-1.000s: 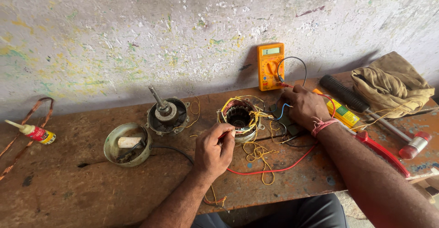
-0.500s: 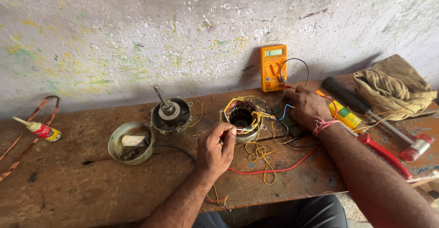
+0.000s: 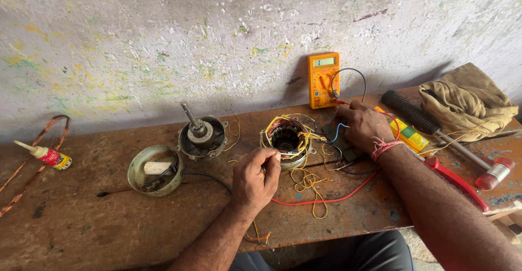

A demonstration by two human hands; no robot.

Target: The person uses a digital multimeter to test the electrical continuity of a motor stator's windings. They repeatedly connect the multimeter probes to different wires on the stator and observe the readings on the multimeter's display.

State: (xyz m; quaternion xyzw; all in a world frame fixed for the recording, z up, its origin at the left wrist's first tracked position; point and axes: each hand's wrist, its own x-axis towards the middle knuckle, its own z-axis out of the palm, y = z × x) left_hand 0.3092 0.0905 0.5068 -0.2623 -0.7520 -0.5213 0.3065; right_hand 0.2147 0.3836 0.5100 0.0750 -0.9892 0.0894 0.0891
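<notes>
Copper-wound round motor stator (image 3: 286, 140) sits mid-test — left hand (image 3: 255, 178) pinches a probe at its rim, right hand (image 3: 363, 125) closed on wires beside the orange multimeter (image 3: 323, 79); next wants a steady contact.

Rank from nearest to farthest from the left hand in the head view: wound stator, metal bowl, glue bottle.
1. Round copper-wound stator, touching the left hand.
2. Grey metal bowl-shaped cover, to its left.
3. Small red-and-yellow glue bottle, far left on the bench.

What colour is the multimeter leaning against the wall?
Orange, with a grey screen: the multimeter shows clearly in the head view, behind the right hand.
</notes>
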